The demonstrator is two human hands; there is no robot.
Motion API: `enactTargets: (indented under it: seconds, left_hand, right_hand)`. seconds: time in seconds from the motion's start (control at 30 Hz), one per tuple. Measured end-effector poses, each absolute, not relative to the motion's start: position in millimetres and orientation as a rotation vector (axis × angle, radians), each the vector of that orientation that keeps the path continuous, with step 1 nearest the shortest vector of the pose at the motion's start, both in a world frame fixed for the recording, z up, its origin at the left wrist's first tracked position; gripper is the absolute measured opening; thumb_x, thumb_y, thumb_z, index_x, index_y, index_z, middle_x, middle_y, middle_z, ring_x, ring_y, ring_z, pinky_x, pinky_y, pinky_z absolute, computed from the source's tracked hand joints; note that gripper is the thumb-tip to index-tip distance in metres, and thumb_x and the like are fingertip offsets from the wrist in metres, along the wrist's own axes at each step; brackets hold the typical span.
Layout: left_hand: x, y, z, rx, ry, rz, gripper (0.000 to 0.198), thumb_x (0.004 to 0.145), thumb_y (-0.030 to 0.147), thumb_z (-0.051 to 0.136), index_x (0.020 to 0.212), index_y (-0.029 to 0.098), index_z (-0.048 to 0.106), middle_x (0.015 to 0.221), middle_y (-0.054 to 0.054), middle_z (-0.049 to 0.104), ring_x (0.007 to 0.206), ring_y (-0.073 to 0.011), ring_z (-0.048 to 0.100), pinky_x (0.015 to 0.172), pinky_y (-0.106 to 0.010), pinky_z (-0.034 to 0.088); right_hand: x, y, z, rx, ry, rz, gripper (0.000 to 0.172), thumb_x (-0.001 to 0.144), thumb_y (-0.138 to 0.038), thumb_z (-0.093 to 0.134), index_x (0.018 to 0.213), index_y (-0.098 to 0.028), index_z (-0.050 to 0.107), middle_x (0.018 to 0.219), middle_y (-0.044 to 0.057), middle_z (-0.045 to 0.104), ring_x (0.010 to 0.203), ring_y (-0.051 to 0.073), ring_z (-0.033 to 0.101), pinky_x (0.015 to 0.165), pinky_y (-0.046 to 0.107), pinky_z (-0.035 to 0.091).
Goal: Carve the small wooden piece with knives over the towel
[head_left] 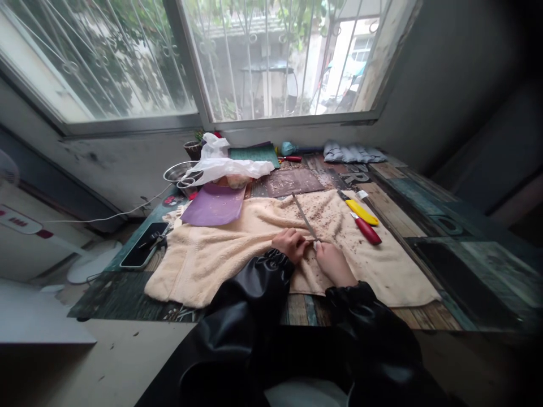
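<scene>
My right hand (336,264) is closed round the near end of a long, thin, dark metal file (304,216), which points forward and to the left over the towel. Close beside it, my left hand (290,244) has its fingers pinched together near the file. Whatever small piece they grip is hidden by the fingers. Both hands rest low over a cream towel (220,249) strewn with brown shavings. To the right on the towel lie a yellow-handled cutter (361,211) and a red-handled carving knife (367,229).
A purple sheet (214,206) overlaps the towel's left side. Behind it are a white plastic bag (237,168), a metal bowl (172,171) and a green mat (254,154). A phone (144,246) with keys lies at left. A grey padded bundle (353,152) sits near the window.
</scene>
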State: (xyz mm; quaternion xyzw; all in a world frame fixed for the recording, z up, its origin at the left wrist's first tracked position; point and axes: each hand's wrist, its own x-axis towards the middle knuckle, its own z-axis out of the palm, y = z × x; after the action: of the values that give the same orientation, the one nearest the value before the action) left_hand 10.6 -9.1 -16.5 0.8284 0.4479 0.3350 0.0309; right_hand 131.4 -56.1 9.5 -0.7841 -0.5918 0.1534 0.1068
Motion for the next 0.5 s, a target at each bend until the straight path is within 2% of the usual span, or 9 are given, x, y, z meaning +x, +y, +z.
enactTargets:
  seconds: [0.3,0.5]
  left_hand:
    - [12,-4,-14,2.492,1.439,1.073,0.019,0.072,0.038,0.053,0.065,0.02,0.056,0.071,-0.001,0.055,0.072,-0.0131,0.049,0.062,-0.025,0.038]
    - [12,-6,-16,2.535,1.387,1.071,0.019,0.073,0.037,0.052,0.066,0.019,0.057,0.071,-0.001,0.055,0.072,-0.0126,0.05,0.062,-0.024,0.038]
  right_hand:
    - [145,-110,-1,-2.371,-1.727,0.507,0.043,0.085,-0.033,0.021,0.078,-0.016,0.059,0.075,0.01,0.063,0.067,0.015,0.055,0.056,0.023,0.03]
    - [137,-84,7,-2.364,-1.718,0.482,0.042,0.084,-0.031,0.022,0.081,-0.014,0.061,0.077,0.011,0.063,0.07,0.016,0.055,0.059,0.024,0.031]
